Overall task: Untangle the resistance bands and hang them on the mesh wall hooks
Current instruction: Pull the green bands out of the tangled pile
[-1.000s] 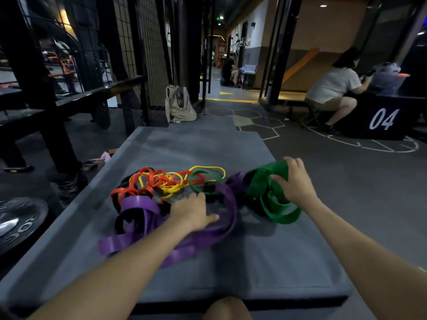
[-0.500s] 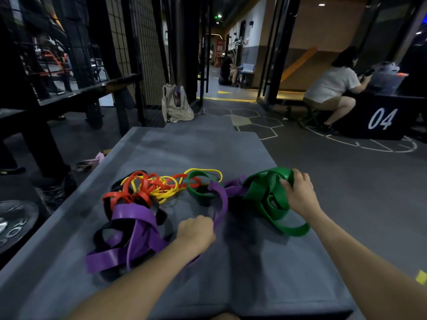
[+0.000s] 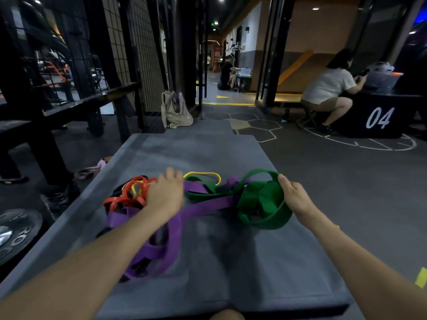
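A tangle of resistance bands lies on a grey mat [image 3: 231,262]. Wide purple bands [image 3: 208,206] run through the middle, thin orange bands [image 3: 120,199] and a yellow one [image 3: 203,174] sit at the left and back, and a bunch of wide green band [image 3: 261,199] lies at the right. My left hand [image 3: 165,195] rests palm down on the orange and purple part, fingers stretched forward and blurred. My right hand [image 3: 292,197] grips the right edge of the green bunch. The mesh wall [image 3: 147,65] stands at the back left; I see no hooks on it.
A beige bag [image 3: 175,109] leans at the foot of the mesh wall. A weight plate [image 3: 16,234] lies on the floor left of the mat, beside dark benches. At the right a person [image 3: 328,86] crouches by a black box marked 04 [image 3: 379,118].
My left hand let go of the purple band near me and moved forward onto the orange and yellow bands. The green bunch shifted slightly right with my right hand, stretching a purple band.
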{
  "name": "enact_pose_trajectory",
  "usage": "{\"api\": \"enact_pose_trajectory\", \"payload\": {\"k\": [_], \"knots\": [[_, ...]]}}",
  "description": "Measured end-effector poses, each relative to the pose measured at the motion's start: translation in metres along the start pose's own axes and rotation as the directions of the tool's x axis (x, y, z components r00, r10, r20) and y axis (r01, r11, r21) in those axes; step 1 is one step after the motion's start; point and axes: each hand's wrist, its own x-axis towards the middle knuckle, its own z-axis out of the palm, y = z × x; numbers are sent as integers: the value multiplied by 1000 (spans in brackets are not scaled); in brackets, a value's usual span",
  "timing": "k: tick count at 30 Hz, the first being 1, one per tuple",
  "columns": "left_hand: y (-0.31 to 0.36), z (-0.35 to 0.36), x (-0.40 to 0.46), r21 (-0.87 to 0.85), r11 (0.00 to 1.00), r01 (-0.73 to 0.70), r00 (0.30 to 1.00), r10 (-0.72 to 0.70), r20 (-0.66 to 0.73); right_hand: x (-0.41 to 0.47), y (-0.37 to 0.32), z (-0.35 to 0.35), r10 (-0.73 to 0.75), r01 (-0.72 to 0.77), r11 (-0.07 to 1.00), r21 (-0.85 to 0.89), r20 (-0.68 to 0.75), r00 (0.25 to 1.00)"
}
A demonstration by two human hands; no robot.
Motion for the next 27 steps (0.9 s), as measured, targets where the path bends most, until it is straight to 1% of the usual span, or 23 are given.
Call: {"api": "enact_pose_trajectory", "payload": {"k": [1,2,3,4,5,6,7,8,9,10,11,12,14,16,18,20,23,25,26,27], "knots": [[19,4,0,-145,984,-107,994,110,17,-3,1,1,-2,2,1000,5,20,1000],[40,6,-2,-339,927,-159,983,179,28,-7,1,2,-11,10,1000,20,32,999],[62,12,-2,-530,834,-153,976,211,51,-9,2,2,-17,16,999,30,39,999],[83,14,-4,-681,726,-99,973,213,85,-12,3,1,-24,22,999,42,51,998],[103,16,-6,-797,604,1,963,215,164,-15,3,1,-30,28,999,39,69,997],[121,16,-8,-881,449,150,935,224,273,-17,4,1,-44,42,999,25,99,994],[136,17,-7,-909,245,337,883,252,395,-19,5,1,-69,69,998,10,144,987],[151,19,-7,-861,31,508,815,308,492,-21,8,2,-101,104,995,-3,188,977],[162,19,-9,-785,-118,608,766,348,541,-22,11,1,-115,123,992,-22,218,969],[169,22,-9,-735,-209,645,752,342,563,-21,14,0,-116,131,990,-53,226,967],[171,22,-8,-706,-271,654,754,305,581,-18,18,-2,-120,143,985,-95,217,969],[167,22,-5,-683,-319,657,754,275,596,-16,20,-5,-131,159,978,-138,190,973],[148,16,4,-681,-345,646,762,243,601,-11,21,-15,-161,175,957,-232,78,984],[119,3,14,-685,-381,621,783,261,565,-4,24,-25,-170,155,939,-306,-24,985],[88,-14,23,-658,-452,603,791,231,566,5,27,-29,-136,105,939,-327,-73,988],[56,-26,29,-660,-505,557,801,115,588,14,30,-24,-98,55,949,-310,-125,987],[22,-27,31,-657,-596,462,794,-51,605,23,37,-15,67,-117,958,-262,-191,979],[14,-26,28,-663,-599,448,775,-109,622,23,46,-7,161,-204,922,-330,-153,975],[12,-27,26,-674,-577,462,767,-121,630,21,50,-4,183,-215,892,-397,-117,976],[12,-29,23,-692,-524,497,760,-122,638,17,50,0,188,-207,864,-459,-86,978]]}}
